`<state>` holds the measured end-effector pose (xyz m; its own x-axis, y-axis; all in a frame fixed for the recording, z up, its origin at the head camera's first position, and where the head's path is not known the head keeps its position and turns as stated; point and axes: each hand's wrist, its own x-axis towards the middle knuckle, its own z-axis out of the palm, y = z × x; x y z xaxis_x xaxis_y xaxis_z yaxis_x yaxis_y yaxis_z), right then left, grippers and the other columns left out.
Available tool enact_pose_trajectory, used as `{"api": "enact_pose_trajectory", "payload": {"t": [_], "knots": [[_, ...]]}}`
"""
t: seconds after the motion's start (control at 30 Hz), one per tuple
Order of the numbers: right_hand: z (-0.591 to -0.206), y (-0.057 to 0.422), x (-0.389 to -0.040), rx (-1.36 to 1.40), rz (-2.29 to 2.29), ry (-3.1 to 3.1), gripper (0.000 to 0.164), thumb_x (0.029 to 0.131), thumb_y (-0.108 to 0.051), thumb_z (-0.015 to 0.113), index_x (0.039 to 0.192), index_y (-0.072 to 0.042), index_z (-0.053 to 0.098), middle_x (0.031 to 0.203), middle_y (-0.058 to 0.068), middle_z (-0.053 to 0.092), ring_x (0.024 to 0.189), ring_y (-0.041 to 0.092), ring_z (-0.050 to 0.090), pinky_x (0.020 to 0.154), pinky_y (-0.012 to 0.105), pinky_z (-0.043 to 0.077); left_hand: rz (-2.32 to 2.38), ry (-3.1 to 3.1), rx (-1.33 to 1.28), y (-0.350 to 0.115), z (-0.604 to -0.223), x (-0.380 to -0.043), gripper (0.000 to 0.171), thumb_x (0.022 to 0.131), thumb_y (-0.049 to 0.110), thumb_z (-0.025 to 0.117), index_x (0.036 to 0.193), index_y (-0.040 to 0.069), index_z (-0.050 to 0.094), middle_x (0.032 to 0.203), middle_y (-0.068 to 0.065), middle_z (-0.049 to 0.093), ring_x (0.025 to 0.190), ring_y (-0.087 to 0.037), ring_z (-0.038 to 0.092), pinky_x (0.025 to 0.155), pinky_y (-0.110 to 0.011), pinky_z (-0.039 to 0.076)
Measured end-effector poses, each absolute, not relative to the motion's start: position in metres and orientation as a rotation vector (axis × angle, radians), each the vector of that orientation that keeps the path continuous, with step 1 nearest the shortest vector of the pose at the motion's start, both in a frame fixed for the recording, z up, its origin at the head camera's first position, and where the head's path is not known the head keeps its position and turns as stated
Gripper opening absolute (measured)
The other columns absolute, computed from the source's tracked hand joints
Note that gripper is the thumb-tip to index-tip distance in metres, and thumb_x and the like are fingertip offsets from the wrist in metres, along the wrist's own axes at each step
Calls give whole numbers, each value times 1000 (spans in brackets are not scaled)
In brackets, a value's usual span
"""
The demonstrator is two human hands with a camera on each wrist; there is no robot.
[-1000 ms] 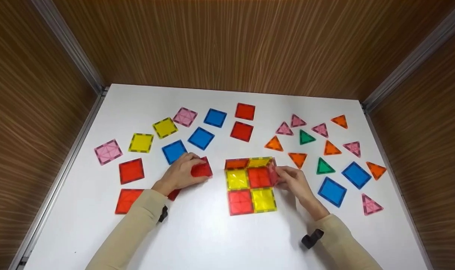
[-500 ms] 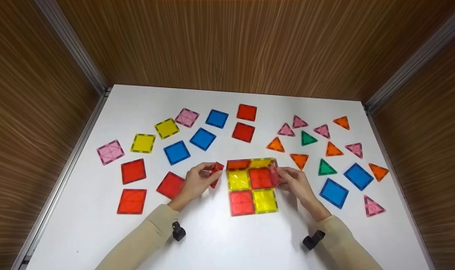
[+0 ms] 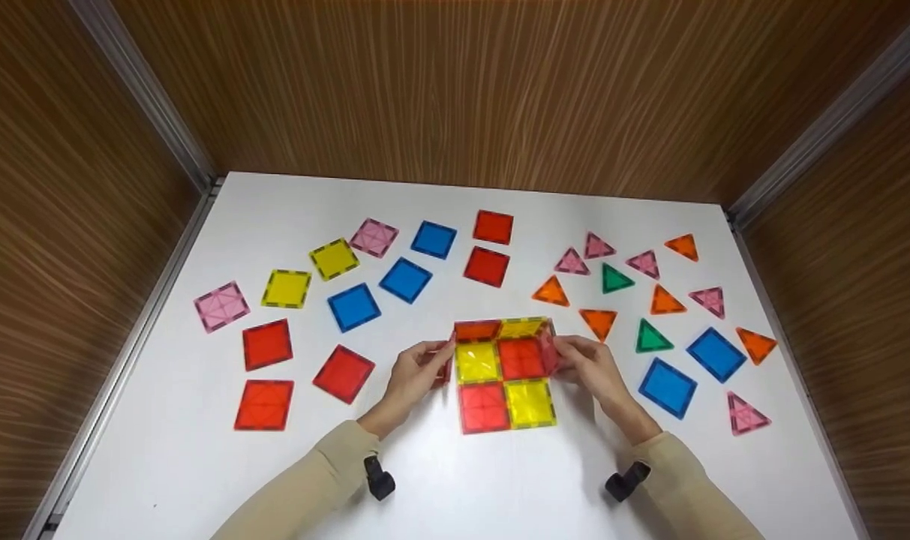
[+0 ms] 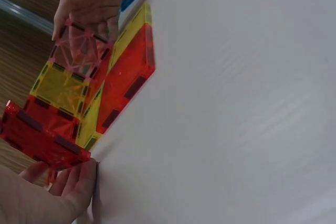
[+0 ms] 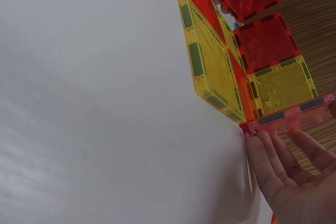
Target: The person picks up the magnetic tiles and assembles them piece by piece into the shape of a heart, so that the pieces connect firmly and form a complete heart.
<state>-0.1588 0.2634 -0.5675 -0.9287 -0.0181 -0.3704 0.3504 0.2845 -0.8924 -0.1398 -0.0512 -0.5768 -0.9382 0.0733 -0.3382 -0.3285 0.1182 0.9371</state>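
A two-by-two base of clear red and yellow magnetic tiles (image 3: 530, 403) lies flat on the table. Along its far edge stand a red tile (image 5: 266, 43) and a yellow tile (image 3: 521, 328). At the far right side, a pink square tile (image 4: 83, 51) stands upright; my right hand (image 3: 593, 373) holds it from outside, fingers against its outer face. My left hand (image 3: 412, 375) grips a red square tile (image 4: 42, 136) on edge at the base's far left side. In the right wrist view this tile looks slightly tilted; whether it touches the base is unclear.
Loose red, yellow, blue and pink square tiles lie left and behind, including a red one (image 3: 343, 373) near my left arm. Pink, orange and green triangles (image 3: 653, 336) and two blue squares (image 3: 668, 387) lie right. Wood-grain panels (image 3: 455, 97) enclose the table.
My left hand has picked up the red tile from the table, turned it on edge and carried it right to the base. My right hand stays at the pink tile.
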Motion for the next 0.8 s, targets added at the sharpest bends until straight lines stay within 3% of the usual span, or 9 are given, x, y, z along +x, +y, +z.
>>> {"api": "enact_pose_trajectory", "payload": {"t": [0.27, 0.43, 0.63, 0.8], "knots": [[-567, 261, -160, 285, -1709, 2241, 60, 103, -51, 64, 138, -2, 65, 128, 19, 71, 94, 18, 73, 85, 23, 63, 1873, 2048, -352, -43, -572, -148, 56, 103, 52, 63, 133, 5, 67, 112, -14, 76, 91, -20, 76, 83, -27, 64], [-567, 262, -162, 292, -1698, 2232, 61, 103, -52, 64, 140, -4, 64, 132, 19, 69, 96, 18, 72, 86, 22, 62, 1865, 2057, -360, -42, -570, -147, 53, 104, 49, 64, 134, 5, 66, 117, -13, 75, 92, -19, 75, 85, -28, 64], [-565, 264, -173, 270, -1717, 2247, 61, 104, -51, 63, 145, -6, 61, 140, 20, 65, 105, 22, 67, 86, 20, 60, 1901, 2061, -239, -42, -569, -131, 52, 103, 41, 68, 140, 5, 61, 128, -16, 69, 107, -24, 73, 93, -35, 64], [-565, 267, -188, 179, -1728, 2249, 59, 104, -51, 62, 149, -12, 59, 152, 14, 60, 127, 28, 64, 105, 29, 58, 1940, 2103, -135, -43, -573, -123, 52, 101, 34, 72, 141, 3, 60, 129, -17, 68, 106, -23, 69, 94, -38, 64]]}}
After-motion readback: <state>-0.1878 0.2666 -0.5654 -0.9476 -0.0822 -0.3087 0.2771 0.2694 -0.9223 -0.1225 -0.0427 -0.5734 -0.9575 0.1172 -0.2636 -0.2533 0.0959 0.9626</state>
